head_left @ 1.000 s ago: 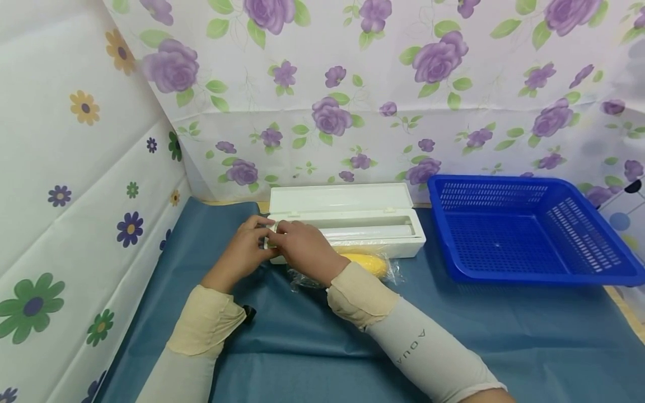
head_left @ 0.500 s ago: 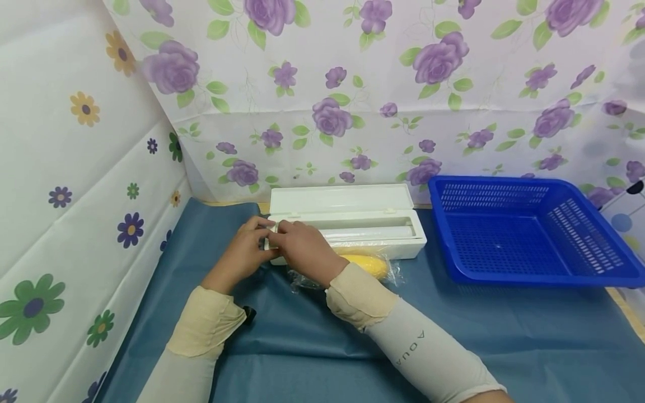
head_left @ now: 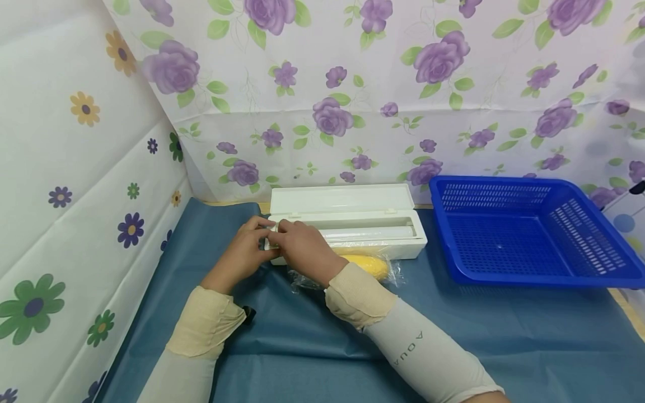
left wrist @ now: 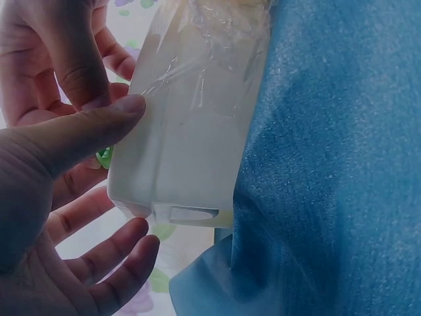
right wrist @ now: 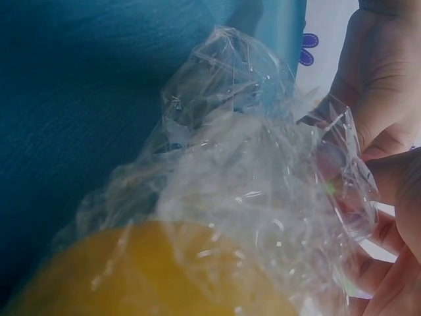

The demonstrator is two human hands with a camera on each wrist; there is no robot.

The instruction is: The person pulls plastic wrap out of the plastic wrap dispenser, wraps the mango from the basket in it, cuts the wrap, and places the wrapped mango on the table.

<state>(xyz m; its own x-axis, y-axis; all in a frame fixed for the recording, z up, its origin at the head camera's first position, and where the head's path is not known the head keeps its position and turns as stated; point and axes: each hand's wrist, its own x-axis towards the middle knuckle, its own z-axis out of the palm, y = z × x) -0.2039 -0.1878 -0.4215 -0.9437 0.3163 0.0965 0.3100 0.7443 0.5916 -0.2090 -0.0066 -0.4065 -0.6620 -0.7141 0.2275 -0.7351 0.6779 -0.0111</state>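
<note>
A white cling film dispenser (head_left: 373, 246) stands at the back with its lid (head_left: 342, 197) raised and a pale roll (head_left: 373, 233) inside. Both hands meet at its left end. My left hand (head_left: 247, 249) holds that end, its thumb on the top edge, two fingers loosely curved below the corner. My right hand (head_left: 307, 249) bends its thumb and fingers over the same edge; what lies between them is hidden. A small green piece (left wrist: 104, 157) shows among the fingers. Clear film (right wrist: 230, 151) hangs down the front over a yellow, rounded object (head_left: 370, 266), which lies against the box.
A blue plastic basket (head_left: 529, 277) stands to the right. Blue-green cloth (head_left: 428, 347) covers the table and is wrinkled near the front of the dispenser. Flowered sheets (head_left: 373, 84) hang behind and at the left.
Both hands stay at the left end of the dispenser, with almost no movement. The green piece between the fingers, glimpsed earlier in the head view, is now hidden there.
</note>
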